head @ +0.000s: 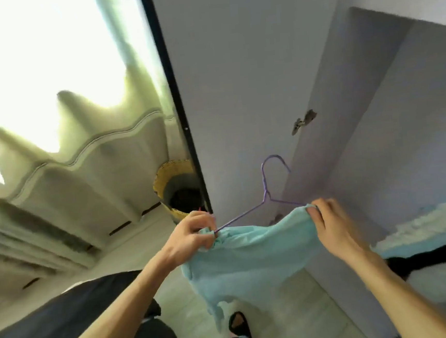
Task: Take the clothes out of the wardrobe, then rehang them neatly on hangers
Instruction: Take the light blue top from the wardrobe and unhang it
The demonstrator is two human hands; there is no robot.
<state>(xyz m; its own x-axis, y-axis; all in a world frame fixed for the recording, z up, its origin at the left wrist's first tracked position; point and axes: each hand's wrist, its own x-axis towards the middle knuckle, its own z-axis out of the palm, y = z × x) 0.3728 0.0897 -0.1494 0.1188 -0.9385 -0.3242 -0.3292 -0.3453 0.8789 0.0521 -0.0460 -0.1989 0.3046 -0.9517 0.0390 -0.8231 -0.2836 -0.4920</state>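
Observation:
A light turquoise garment (251, 255) hangs on a purple wire hanger (265, 192), held in the air in front of the open wardrobe (415, 125). My left hand (192, 234) pinches the garment's left shoulder at the hanger's left arm. The right shoulder, at the hanger's right end, is gripped by my right hand (329, 224). The hanger's hook points up, free of any rail. The cloth drapes down toward the floor.
The wardrobe door (236, 86) stands open just behind the hanger, its dark edge on the left. A woven yellow basket (172, 189) sits on the floor by the curtain (68, 169). More clothes (438, 244), pale and black, lie inside the wardrobe at the right. Dark fabric lies at lower left.

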